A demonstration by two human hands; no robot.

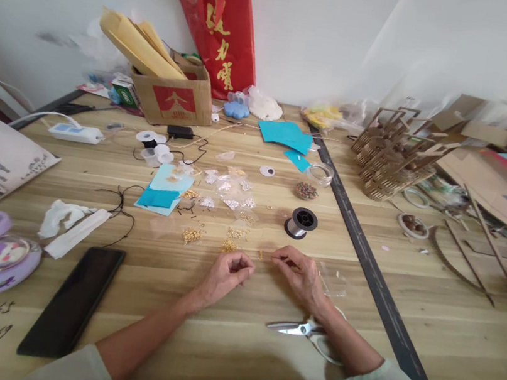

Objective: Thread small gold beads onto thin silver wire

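Note:
My left hand (224,274) hovers low over the wooden table with its thumb and fingers pinched together. What it holds, if anything, is too small to make out. Opposite it, my right hand (301,276) is also closed in a pinch, its contents likewise unclear. In the gap between the hands shows a tiny gold piece (261,254), close to the right fingertips. Small heaps of gold beads (229,246) lie just beyond my left hand, with another gold pile (191,235) farther left. A spool of silvery wire (300,223) stands beyond my right hand.
Scissors (297,328) lie partly under my right forearm. A black phone (72,302) is at the left front. Bags of silvery pieces (234,190), blue cards (285,135) and a bead dish (307,190) sit farther back. Wooden baskets (389,156) stand right of the dark strip (356,231).

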